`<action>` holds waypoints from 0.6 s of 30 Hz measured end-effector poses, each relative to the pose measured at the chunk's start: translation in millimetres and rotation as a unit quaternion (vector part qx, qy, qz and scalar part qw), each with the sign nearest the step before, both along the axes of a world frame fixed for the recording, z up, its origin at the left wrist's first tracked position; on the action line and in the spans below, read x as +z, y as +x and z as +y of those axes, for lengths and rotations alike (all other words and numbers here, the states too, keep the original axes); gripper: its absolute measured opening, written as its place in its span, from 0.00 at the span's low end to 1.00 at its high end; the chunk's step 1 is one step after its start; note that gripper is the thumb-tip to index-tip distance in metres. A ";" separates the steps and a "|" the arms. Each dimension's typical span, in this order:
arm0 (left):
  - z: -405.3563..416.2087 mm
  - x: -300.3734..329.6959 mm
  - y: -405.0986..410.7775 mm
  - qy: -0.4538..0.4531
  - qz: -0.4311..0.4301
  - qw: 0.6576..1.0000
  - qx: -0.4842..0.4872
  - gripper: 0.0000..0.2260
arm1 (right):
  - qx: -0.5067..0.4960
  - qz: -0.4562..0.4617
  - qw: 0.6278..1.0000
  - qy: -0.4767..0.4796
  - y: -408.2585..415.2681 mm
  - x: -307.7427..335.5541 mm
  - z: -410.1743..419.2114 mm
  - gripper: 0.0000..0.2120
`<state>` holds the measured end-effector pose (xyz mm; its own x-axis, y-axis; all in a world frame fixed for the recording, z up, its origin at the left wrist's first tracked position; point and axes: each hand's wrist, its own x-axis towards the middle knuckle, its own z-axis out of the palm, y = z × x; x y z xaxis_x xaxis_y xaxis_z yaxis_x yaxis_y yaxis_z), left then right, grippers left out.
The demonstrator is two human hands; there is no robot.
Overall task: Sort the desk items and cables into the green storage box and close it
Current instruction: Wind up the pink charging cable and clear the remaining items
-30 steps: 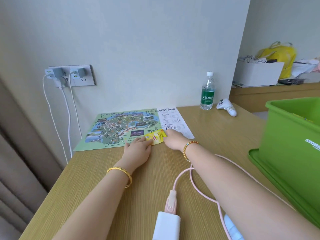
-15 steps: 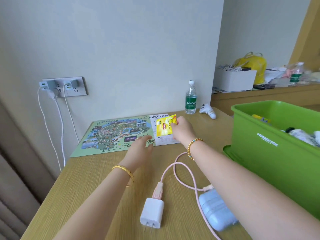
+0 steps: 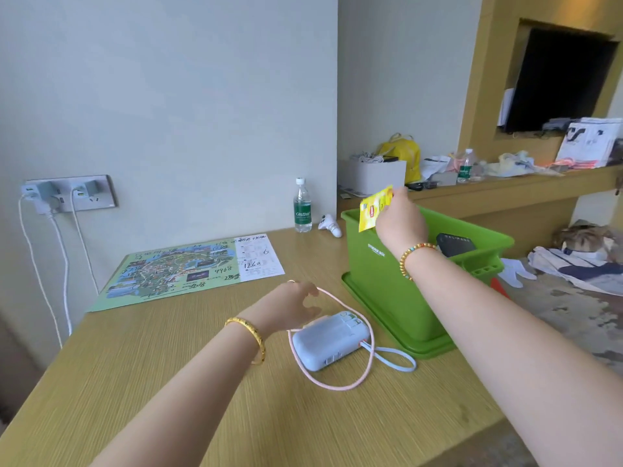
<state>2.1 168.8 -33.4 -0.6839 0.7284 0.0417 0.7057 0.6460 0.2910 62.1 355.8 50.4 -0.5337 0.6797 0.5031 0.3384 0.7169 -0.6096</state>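
Head view: yellow tea sachet [image 3: 375, 209] was pinched by the right hand [image 3: 401, 219] above the near rim of the open green storage box [image 3: 387, 284], which was set on its lid on the surface [image 3: 188, 382]. Left hand [image 3: 292, 306] was held loosely curled, grasping nothing, beside the pink cable [image 3: 337, 385] and blue power bank [image 3: 325, 343].

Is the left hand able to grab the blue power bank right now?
Probably yes. The left hand hovers right beside the blue power bank, holding nothing, and only the thin pink cable loops around it on the desk.
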 end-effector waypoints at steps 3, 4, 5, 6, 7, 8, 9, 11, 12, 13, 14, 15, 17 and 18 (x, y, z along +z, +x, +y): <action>2.9 -3.1 8.2 -0.039 -0.002 0.999 0.000 0.18 | 0.006 -0.160 0.987 0.018 11.2 -2.7 4.4 0.09; 2.0 -4.0 9.4 -0.048 -0.006 0.999 0.000 0.17 | 0.001 -0.191 0.981 0.033 13.8 -3.2 3.4 0.09; 0.4 -4.9 10.4 -0.058 -0.013 0.998 0.002 0.18 | -0.004 -0.202 0.978 0.049 16.5 -2.2 1.9 0.09; -1.7 -6.3 11.3 -0.067 -0.023 0.997 0.005 0.19 | -0.007 -0.206 0.976 0.064 18.1 -1.1 0.9 0.09; -3.8 -7.4 12.1 -0.075 -0.031 0.997 0.006 0.20 | -0.004 -0.215 0.974 0.074 19.4 0.4 -0.6 0.07; -5.5 -8.7 13.0 -0.079 -0.036 0.996 0.005 0.21 | 0.004 -0.226 0.971 0.072 21.1 1.8 -1.9 0.05; -6.6 -9.6 14.2 -0.077 -0.037 0.996 0.004 0.21 | 0.015 -0.234 0.970 0.066 22.6 3.2 -2.4 0.04; -8.8 -10.8 16.3 -0.053 -0.026 0.998 0.005 0.23 | 0.031 -0.208 0.975 0.075 23.9 4.2 -2.1 0.06; -10.6 -11.1 16.8 -0.034 -0.016 0.999 0.007 0.25 | 0.047 -0.163 0.980 0.101 24.0 3.9 -3.0 0.08; -13.3 -11.5 16.5 -0.019 -0.003 1.000 0.008 0.27 | 0.071 -0.113 0.983 0.129 23.8 2.6 -6.1 0.13; -17.2 -12.4 15.6 -0.014 0.010 1.000 0.007 0.28 | 0.101 -0.065 0.982 0.148 23.1 0.1 -11.6 0.17; -21.9 -14.4 14.0 -0.019 0.018 1.000 0.007 0.27 | 0.135 -0.023 0.978 0.158 22.3 -3.5 -19.7 0.18; -31.4 -21.3 10.0 -0.040 0.019 0.999 0.017 0.22 | 0.195 0.025 0.967 0.160 19.5 -14.2 -39.4 0.18; -36.0 -25.8 8.2 -0.046 0.018 0.998 0.027 0.18 | 0.216 0.035 0.963 0.159 17.9 -21.2 -48.5 0.18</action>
<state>10.3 132.8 -59.2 -0.7210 0.6929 0.0025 0.6788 0.7055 0.2039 80.0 307.3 29.2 -0.6889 0.2079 0.6944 -0.0664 0.9359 -0.3460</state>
